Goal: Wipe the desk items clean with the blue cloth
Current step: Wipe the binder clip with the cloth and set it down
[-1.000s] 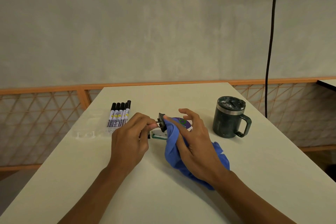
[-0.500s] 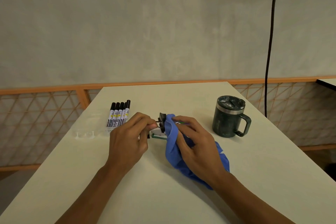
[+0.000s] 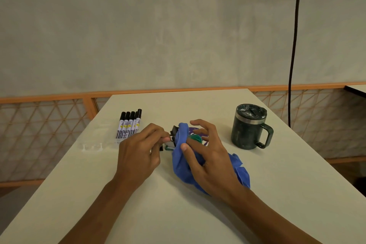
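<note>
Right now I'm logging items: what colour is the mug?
Dark green mug, silver band under the lid; head view shows it best.

No text can be read anywhere. The five markers [image 3: 129,125] on the surface [image 3: 178,214] carry white labels with black and yellow print, too small to make out. A purple item [image 3: 192,130] behind the blue cloth [image 3: 180,160] shows pale marks, mostly hidden.

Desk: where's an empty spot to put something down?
Bare: the far strip behind the markers and mug, and the near desk this side of the blue cloth. Crowded: the middle, where the left hand pinches a black clip and the right hand holds that cloth.
</note>
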`<state>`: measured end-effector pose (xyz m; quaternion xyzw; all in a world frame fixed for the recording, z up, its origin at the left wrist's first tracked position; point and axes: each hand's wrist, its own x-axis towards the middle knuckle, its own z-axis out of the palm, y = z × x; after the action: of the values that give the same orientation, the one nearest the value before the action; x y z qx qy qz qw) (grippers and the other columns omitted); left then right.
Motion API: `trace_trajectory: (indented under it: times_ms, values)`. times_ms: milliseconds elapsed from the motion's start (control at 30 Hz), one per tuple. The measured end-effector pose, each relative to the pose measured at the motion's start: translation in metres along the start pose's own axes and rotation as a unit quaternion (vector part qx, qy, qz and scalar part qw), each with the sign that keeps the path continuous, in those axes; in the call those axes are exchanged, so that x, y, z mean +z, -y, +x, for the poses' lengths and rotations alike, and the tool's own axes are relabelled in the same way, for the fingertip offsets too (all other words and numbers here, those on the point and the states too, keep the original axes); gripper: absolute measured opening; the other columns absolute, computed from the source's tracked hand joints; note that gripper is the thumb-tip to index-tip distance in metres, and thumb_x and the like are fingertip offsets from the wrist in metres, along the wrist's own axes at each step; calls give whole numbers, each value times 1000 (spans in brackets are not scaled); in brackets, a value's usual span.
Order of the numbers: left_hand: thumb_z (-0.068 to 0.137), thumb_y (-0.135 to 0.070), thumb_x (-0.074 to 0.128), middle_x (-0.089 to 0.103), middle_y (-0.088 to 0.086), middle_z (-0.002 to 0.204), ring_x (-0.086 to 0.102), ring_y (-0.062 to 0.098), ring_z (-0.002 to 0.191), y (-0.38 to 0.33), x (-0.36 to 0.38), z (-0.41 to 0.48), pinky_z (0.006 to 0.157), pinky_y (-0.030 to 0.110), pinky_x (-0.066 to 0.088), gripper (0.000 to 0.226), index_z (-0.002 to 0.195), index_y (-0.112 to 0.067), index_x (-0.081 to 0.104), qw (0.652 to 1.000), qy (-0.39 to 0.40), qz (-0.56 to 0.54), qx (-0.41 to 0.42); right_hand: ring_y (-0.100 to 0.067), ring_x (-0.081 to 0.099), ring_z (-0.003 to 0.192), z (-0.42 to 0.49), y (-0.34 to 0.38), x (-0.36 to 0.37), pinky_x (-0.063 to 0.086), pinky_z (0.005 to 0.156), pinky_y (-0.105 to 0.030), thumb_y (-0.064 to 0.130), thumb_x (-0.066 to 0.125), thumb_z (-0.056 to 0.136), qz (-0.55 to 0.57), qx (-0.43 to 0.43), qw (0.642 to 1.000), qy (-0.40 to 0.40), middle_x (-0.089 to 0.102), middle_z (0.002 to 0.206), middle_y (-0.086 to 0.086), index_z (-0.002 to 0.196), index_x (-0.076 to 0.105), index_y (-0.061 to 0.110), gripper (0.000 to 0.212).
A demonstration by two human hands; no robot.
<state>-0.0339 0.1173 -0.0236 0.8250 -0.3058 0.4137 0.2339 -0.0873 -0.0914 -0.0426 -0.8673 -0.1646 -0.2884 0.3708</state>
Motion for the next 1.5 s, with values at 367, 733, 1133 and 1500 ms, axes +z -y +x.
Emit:
trace_trajectory:
  times_ms: [367, 733, 1133, 1500]
  values:
    - [92, 3, 72, 69, -10, 97, 55, 23, 62, 5, 8, -3, 53, 36, 45, 22, 96, -19, 75, 996, 21, 35, 85, -8, 65, 112, 10, -2, 2, 56, 93, -36, 47, 55, 109, 93, 93, 991, -4, 66, 121, 20, 110, 77, 33, 26]
    - [102, -11, 65, 73, -16, 106, 69, 17, 74, 0, 13, -4, 55, 36, 53, 22, 103, -25, 82, 996, -21, -85, 12, -11, 77, 106, 18, 4, -12, 59, 97, -27, 18, 61, 109, 337, 222, 915, 9, 82, 108, 5, 120, 79, 19, 21]
    - [99, -27, 73, 79, 6, 97, 59, 31, 66, -9, 12, -1, 66, 34, 50, 16, 112, -20, 73, 839, 156, -425, -302, -12, 75, 89, 14, 1, -12, 58, 84, -22, 18, 69, 104, 350, 246, 903, -47, 81, 93, 0, 97, 81, 14, 15]
    - [104, -37, 66, 70, 6, 70, 49, 16, 51, -6, 3, 3, 58, 28, 44, 23, 93, -23, 81, 870, 93, -369, -314, -23, 76, 106, 12, -10, -10, 60, 99, -40, 19, 62, 109, 316, 222, 922, 9, 80, 109, 1, 113, 80, 22, 18]
